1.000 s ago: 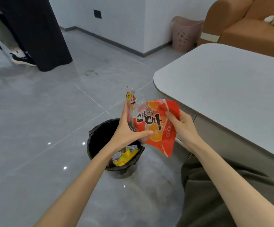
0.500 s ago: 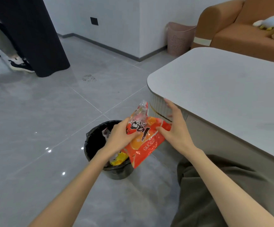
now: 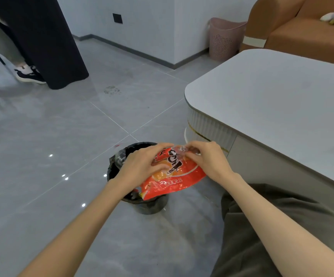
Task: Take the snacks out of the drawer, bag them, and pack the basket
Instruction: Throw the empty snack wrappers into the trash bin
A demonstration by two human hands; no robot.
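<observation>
A red and orange snack bag (image 3: pixel 174 179) with black lettering lies flat between both hands, just over a black bin (image 3: pixel 148 204) on the floor. My left hand (image 3: pixel 142 166) grips the bag's left side, fingers curled over its top and thumb underneath. My right hand (image 3: pixel 206 158) pinches the crumpled clear top edge of the bag. The bag covers most of the bin's opening, so the bin's contents are hidden. No drawer or basket for packing is plainly in view.
A grey-topped table (image 3: pixel 272 108) with a ribbed white side stands right of the bin. A pink perforated basket (image 3: pixel 224 41) sits by the far wall beside a brown sofa (image 3: pixel 302 27). A dark curtain (image 3: pixel 48 41) and a person's shoe (image 3: pixel 29 74) are far left. My knee (image 3: pixel 272 226) is lower right.
The snack bag has come down from upright in front of me to flat over the bin. Both hands moved onto its top edge, the right one now pinching it.
</observation>
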